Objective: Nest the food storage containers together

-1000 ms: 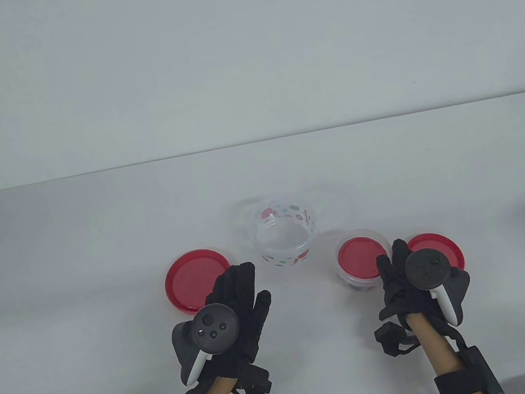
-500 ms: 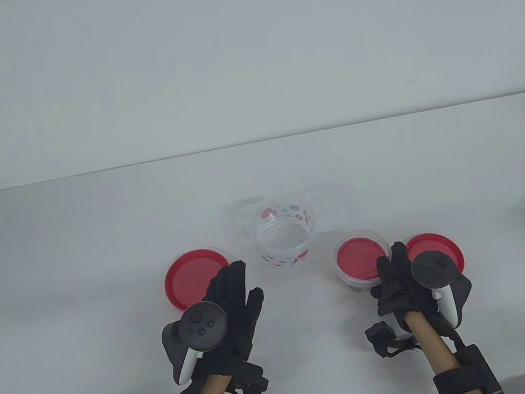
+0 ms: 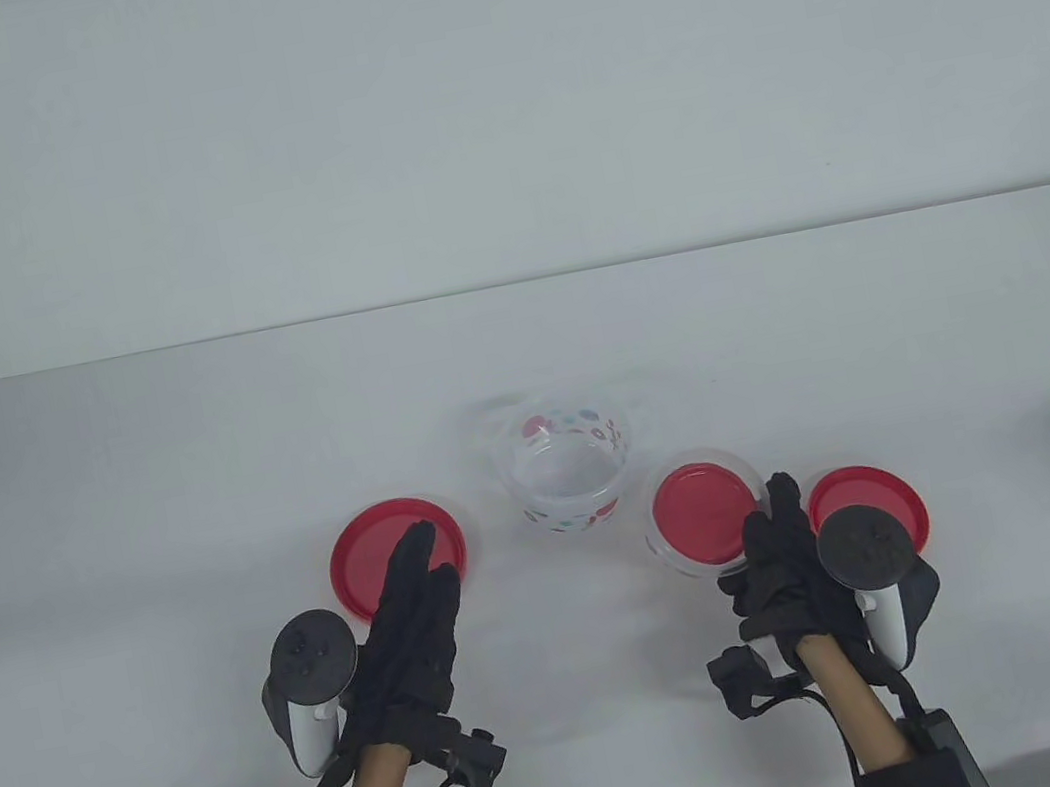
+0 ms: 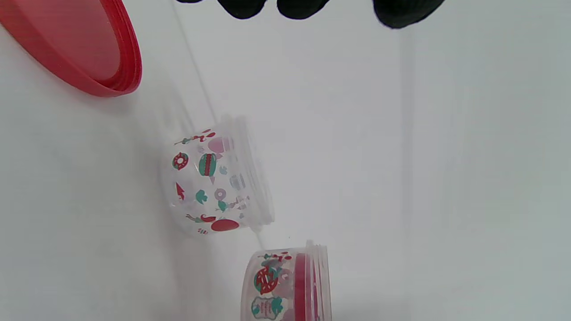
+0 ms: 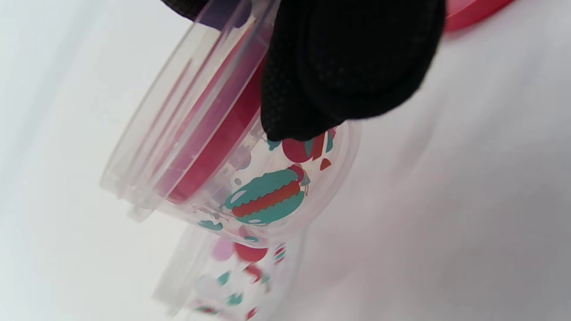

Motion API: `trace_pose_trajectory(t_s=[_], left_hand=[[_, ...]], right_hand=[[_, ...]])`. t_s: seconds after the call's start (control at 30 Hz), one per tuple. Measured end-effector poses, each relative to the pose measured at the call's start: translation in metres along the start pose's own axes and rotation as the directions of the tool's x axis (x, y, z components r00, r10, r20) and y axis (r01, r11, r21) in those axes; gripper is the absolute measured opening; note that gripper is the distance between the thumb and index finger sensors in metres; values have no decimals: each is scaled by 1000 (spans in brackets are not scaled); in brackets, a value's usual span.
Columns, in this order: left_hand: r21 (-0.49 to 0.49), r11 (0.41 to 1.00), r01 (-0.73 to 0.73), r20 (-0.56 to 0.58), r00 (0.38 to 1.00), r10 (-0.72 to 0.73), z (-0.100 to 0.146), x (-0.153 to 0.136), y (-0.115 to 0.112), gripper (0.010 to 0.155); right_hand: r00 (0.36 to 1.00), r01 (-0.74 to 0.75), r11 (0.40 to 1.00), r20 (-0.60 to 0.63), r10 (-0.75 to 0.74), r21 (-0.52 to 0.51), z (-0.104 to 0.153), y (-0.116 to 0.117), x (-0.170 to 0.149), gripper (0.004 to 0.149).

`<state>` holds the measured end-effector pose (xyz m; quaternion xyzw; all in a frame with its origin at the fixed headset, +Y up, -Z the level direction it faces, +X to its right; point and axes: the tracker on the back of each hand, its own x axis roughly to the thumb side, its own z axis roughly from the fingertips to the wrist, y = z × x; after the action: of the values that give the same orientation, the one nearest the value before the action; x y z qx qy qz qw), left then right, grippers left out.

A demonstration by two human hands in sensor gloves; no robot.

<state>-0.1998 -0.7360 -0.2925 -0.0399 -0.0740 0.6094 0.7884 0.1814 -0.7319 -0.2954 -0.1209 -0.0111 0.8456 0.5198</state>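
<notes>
Table view: the open container (image 3: 568, 477) stands mid-counter (image 3: 95, 490), between a left lid (image 3: 361, 556) and a right lid (image 3: 884, 498). Left hand (image 3: 404, 628) hovers open, fingers extended. Right wrist view: right hand (image 5: 352, 67) grips the small container (image 5: 232, 169), tilted, a red lid (image 5: 214, 142) inside.

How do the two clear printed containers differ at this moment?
The open clear printed container at the table's middle has no lid and nothing inside; the lidded clear printed container to its right has a red lid seated in its mouth. No hand touches the open one; the right hand grips the lidded one, a gloved finger on its wall. In the right wrist view the lidded one looks tilted. Both carry red and teal prints.
</notes>
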Motion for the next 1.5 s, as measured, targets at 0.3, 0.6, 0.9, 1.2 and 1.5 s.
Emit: trace_pose_trajectory(t_s=[0.3, 0.6, 0.9, 1.2, 1.5], left_hand=[[-69, 939, -336, -13, 942, 336, -4, -10, 4, 72], [-228, 700, -677, -88, 730, 678, -7, -18, 0, 75], [-271, 439, -857, -220, 499, 838, -7, -32, -21, 74], [-312, 321, -894, -248, 403, 881, -9, -36, -30, 72], [-282, 335, -899, -219, 401, 890, -12, -42, -21, 72]], right_hand=[[976, 122, 967, 149, -157, 222, 22, 49, 62, 60], [947, 148, 920, 217, -238, 364, 39, 85, 106, 60], [947, 85, 868, 230, -222, 489, 39, 101, 111, 62], [926, 194, 859, 200, -319, 474, 20, 50, 97, 60], [939, -186, 980, 281, 199, -73, -24, -67, 26, 58]])
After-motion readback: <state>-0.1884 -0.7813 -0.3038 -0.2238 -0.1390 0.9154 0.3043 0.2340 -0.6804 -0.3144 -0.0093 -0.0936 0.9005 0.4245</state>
